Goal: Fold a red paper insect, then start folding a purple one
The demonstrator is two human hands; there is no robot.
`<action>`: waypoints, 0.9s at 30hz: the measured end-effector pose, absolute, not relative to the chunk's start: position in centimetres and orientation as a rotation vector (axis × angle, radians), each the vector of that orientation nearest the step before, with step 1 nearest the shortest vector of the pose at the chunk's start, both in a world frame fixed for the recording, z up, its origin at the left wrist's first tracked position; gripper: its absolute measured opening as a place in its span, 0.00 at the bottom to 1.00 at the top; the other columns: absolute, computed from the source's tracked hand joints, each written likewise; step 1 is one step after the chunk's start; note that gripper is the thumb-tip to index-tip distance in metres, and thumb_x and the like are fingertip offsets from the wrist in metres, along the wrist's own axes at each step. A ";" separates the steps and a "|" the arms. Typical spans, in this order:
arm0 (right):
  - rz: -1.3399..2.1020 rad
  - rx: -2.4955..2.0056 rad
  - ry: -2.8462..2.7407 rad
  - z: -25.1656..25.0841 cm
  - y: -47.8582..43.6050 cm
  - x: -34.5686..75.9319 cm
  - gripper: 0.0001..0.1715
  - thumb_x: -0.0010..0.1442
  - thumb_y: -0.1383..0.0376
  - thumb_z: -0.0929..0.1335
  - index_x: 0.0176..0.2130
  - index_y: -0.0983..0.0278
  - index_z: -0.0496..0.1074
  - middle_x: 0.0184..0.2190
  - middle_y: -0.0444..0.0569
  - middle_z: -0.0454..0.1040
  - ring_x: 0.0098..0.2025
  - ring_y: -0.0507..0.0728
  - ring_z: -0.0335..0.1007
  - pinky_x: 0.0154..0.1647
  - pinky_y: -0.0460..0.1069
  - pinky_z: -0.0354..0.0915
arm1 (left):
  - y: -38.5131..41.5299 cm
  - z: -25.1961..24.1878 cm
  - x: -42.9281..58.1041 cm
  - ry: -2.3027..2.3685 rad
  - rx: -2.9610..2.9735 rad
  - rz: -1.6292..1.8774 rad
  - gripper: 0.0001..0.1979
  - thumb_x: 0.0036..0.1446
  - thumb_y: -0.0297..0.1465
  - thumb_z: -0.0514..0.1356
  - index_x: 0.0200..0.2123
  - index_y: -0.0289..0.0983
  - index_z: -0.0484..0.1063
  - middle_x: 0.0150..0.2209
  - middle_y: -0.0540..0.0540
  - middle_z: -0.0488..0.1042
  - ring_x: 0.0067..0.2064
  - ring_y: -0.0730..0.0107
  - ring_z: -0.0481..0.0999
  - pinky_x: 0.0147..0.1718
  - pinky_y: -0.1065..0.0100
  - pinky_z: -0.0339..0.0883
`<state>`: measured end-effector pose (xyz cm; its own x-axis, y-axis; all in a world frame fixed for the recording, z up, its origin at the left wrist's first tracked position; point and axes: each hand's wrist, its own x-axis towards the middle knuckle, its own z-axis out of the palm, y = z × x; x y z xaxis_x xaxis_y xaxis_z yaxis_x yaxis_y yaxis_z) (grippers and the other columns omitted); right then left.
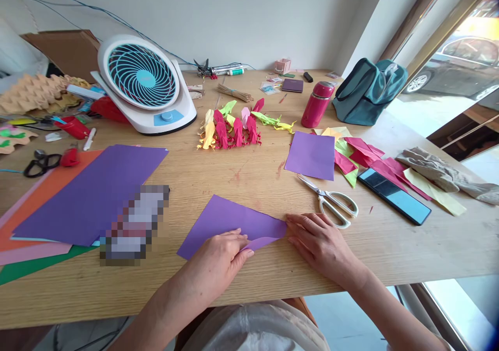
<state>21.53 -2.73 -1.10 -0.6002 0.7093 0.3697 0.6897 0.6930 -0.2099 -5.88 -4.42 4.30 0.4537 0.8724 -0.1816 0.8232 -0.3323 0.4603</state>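
Note:
A sheet of purple paper [237,216] lies in front of me with its lower right edge turned up in a fold. Curled over that fold is my left hand [222,255], closed on the paper with its thumb along the lower edge. At the pointed right end, my right hand [322,244] has its fingers pressed together on the corner. Beyond my right hand rest scissors [331,200] with pale handles, blades toward the upper left. A smaller purple square [312,155] lies just behind them.
Large coloured sheets [97,190] and a blurred phone-shaped item [134,226] are on the left. Behind stand a fan [144,88], several folded paper figures [232,127] and a red flask [317,104]. A teal bag [368,93], paper scraps [364,151] and a phone [393,195] lie right.

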 end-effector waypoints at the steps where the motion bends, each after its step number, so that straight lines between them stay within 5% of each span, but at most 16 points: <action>1: 0.057 -1.095 -2.462 -1.1 -2.8 21.5 0.13 0.70 0.67 0.65 0.51 0.63 0.74 0.54 0.56 0.77 0.48 0.64 0.74 0.48 0.62 0.69 | -4.5 4.2 -5.9 1.414 2.225 0.143 0.17 0.68 0.30 0.55 0.54 0.33 0.77 0.54 0.40 0.78 0.59 0.57 0.76 0.59 0.59 0.71; 9: 0.172 -1.044 -2.415 -1.0 -3.5 20.2 0.16 0.71 0.68 0.64 0.56 0.63 0.71 0.51 0.55 0.78 0.45 0.60 0.73 0.44 0.58 0.67 | -4.5 4.3 -5.9 1.406 2.243 0.146 0.17 0.68 0.30 0.55 0.54 0.33 0.77 0.55 0.41 0.78 0.59 0.58 0.76 0.60 0.60 0.70; 21: 0.348 -1.087 -2.310 -1.2 -3.2 19.1 0.13 0.70 0.71 0.63 0.47 0.62 0.75 0.43 0.54 0.78 0.42 0.60 0.72 0.43 0.57 0.71 | -4.2 5.1 -5.7 1.430 2.199 0.067 0.18 0.69 0.33 0.55 0.56 0.32 0.76 0.56 0.37 0.77 0.60 0.53 0.75 0.60 0.57 0.69; 27: 0.480 -1.134 -2.183 -1.3 -3.1 18.9 0.11 0.68 0.71 0.65 0.43 0.61 0.77 0.41 0.52 0.78 0.41 0.59 0.73 0.43 0.56 0.71 | -3.7 6.0 -6.3 1.467 2.160 0.054 0.17 0.71 0.35 0.50 0.41 0.39 0.78 0.43 0.42 0.83 0.48 0.54 0.82 0.45 0.60 0.74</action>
<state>18.92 -3.08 -1.27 -0.4353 0.8248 0.3607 0.5975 0.5644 -0.5696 -6.34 -3.68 6.00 0.4115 0.8759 -0.2520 0.8548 -0.2750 0.4401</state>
